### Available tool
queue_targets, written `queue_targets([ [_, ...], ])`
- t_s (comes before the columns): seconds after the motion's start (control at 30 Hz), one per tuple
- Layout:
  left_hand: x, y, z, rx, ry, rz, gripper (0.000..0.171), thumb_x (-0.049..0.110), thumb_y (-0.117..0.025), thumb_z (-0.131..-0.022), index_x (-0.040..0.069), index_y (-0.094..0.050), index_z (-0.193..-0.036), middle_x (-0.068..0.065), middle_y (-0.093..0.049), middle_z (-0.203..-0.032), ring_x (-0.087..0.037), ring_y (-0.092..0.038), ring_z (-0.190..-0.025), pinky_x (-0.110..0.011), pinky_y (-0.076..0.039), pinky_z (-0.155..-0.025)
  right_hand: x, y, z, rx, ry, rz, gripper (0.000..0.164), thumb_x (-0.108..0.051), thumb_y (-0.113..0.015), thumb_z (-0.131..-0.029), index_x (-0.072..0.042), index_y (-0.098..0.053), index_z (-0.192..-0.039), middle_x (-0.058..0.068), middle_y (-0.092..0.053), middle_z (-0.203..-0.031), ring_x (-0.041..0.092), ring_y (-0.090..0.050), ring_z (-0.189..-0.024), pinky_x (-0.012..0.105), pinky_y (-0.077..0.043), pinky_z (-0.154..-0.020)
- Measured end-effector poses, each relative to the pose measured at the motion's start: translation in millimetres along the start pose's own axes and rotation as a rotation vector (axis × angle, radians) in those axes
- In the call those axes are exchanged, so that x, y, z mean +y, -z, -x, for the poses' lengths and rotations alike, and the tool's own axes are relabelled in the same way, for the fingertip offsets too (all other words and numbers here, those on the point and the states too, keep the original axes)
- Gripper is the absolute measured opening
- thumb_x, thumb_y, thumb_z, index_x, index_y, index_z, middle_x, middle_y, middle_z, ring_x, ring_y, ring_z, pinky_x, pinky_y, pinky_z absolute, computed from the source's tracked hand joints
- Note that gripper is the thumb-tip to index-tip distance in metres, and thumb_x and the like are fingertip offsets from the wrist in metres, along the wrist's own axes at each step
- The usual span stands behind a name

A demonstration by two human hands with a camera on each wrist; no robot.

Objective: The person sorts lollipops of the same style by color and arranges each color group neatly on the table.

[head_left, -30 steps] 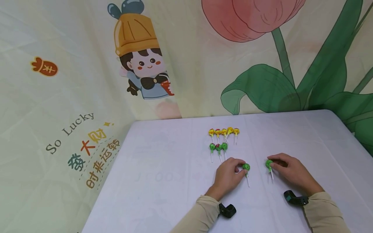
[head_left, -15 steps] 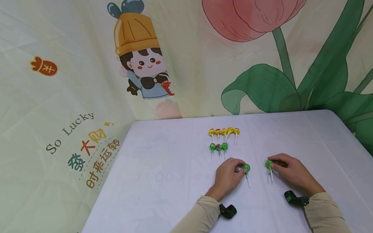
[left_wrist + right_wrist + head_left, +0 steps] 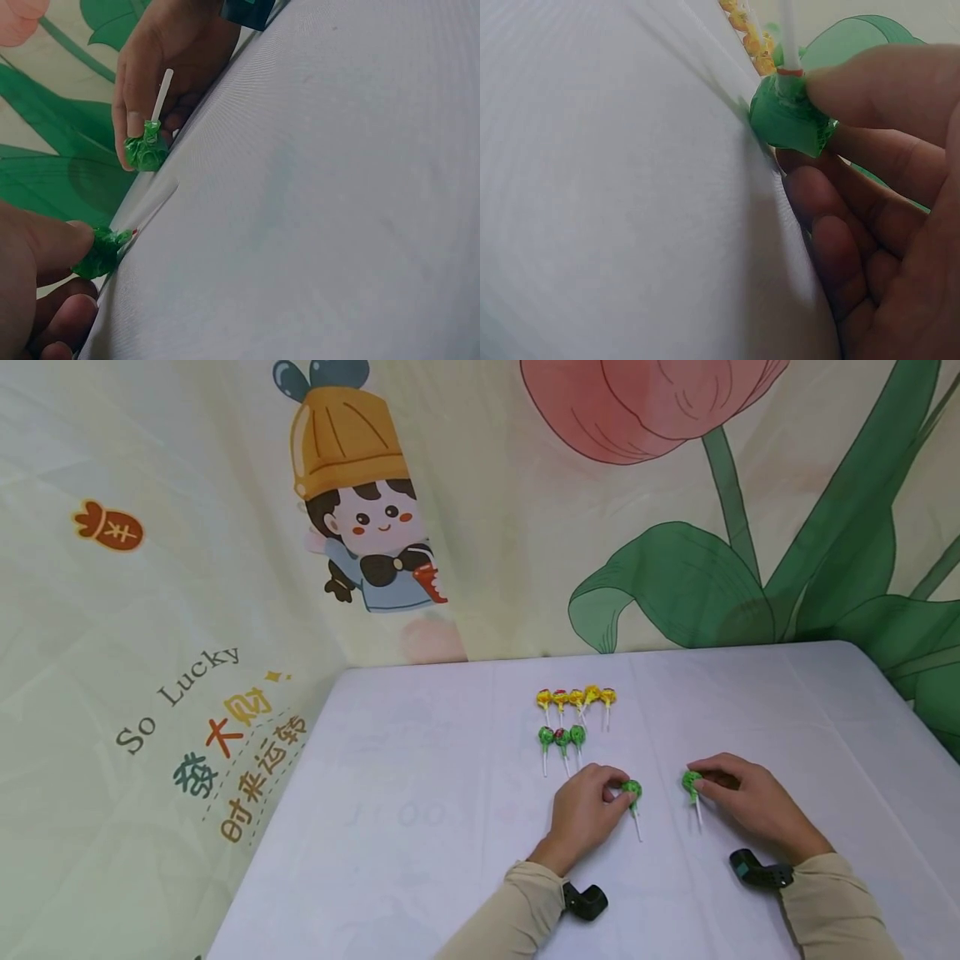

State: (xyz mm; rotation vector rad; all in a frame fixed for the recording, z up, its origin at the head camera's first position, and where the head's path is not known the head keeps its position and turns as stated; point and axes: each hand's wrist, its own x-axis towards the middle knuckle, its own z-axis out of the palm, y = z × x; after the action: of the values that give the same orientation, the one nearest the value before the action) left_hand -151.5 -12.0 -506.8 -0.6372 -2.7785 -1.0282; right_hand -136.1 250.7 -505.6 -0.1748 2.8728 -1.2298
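My left hand (image 3: pixel 587 810) pinches a green-wrapped lollipop (image 3: pixel 633 789) by its head between thumb and fingers, its white stick pointing toward me. To the right, my right hand (image 3: pixel 750 795) pinches another green lollipop (image 3: pixel 691 782) the same way, stick also toward me. A short gap of cloth separates the two. In the left wrist view, the left hand's lollipop (image 3: pixel 101 253) is close over the white cloth. The right wrist view shows the thumb (image 3: pixel 889 86) against the wrapper of the right hand's lollipop (image 3: pixel 791 116), near a red ring on the stick.
Several yellow lollipops (image 3: pixel 576 698) lie in a row toward the back of the white-covered table (image 3: pixel 420 793). Three green lollipops (image 3: pixel 562 738) form a second row in front of them, just beyond the left hand. A printed curtain (image 3: pixel 495 527) hangs behind the table.
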Motion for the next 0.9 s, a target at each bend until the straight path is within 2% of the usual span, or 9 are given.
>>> queue_targets([
  [0.33,0.3,0.4,0.4,-0.016,0.024,0.012,0.017,0.031,-0.076,-0.091,0.022,-0.075,-0.105,0.011,-0.06,-0.087,0.007,-0.049,-0.072,-0.014,-0.038,-0.061,-0.1,-0.4,0.1,0.022,-0.019,-0.019,0.038,-0.039,-0.064,-0.099,-0.012,-0.068,-0.126,0.008,-0.065,-0.121,0.021,-0.057,-0.1,0.03,-0.048,-0.079],
  [0.57,0.2,0.3,0.2,-0.009,0.022,0.024,0.016,0.03,-0.076,-0.09,0.022,-0.074,-0.104,0.011,-0.06,-0.086,0.006,-0.049,-0.071,-0.015,-0.039,-0.061,-0.2,-0.5,1.6,0.06,-0.019,-0.073,0.039,-0.038,-0.064,-0.099,-0.01,-0.068,-0.126,0.01,-0.066,-0.122,0.024,-0.057,-0.106,0.023,-0.047,-0.08],
  [0.73,-0.9,0.0,0.0,-0.005,0.014,0.02,0.016,0.03,-0.076,-0.09,0.022,-0.075,-0.104,0.011,-0.06,-0.086,0.006,-0.049,-0.071,-0.015,-0.038,-0.061,-1.3,-0.1,0.5,0.083,-0.027,-0.096,0.039,-0.038,-0.062,-0.1,-0.009,-0.067,-0.126,0.012,-0.065,-0.123,0.029,-0.058,-0.112,0.029,-0.048,-0.086],
  [0.83,-1.6,-0.4,0.3,-0.004,0.008,0.016,0.016,0.03,-0.076,-0.09,0.022,-0.074,-0.103,0.011,-0.059,-0.085,0.007,-0.049,-0.07,-0.014,-0.038,-0.061,-3.4,0.6,-1.4,0.089,-0.039,-0.116,0.039,-0.038,-0.061,-0.1,-0.01,-0.066,-0.127,0.012,-0.065,-0.123,0.031,-0.059,-0.113,0.029,-0.047,-0.087],
  [0.9,-2.0,-0.6,0.7,-0.002,0.004,0.012,0.016,0.03,-0.076,-0.09,0.022,-0.074,-0.103,0.011,-0.059,-0.085,0.007,-0.049,-0.07,-0.014,-0.038,-0.061,-5.1,0.3,-3.6,0.094,-0.042,-0.123,0.04,-0.038,-0.061,-0.1,-0.01,-0.066,-0.128,0.012,-0.066,-0.121,0.03,-0.06,-0.111,0.025,-0.047,-0.085],
])
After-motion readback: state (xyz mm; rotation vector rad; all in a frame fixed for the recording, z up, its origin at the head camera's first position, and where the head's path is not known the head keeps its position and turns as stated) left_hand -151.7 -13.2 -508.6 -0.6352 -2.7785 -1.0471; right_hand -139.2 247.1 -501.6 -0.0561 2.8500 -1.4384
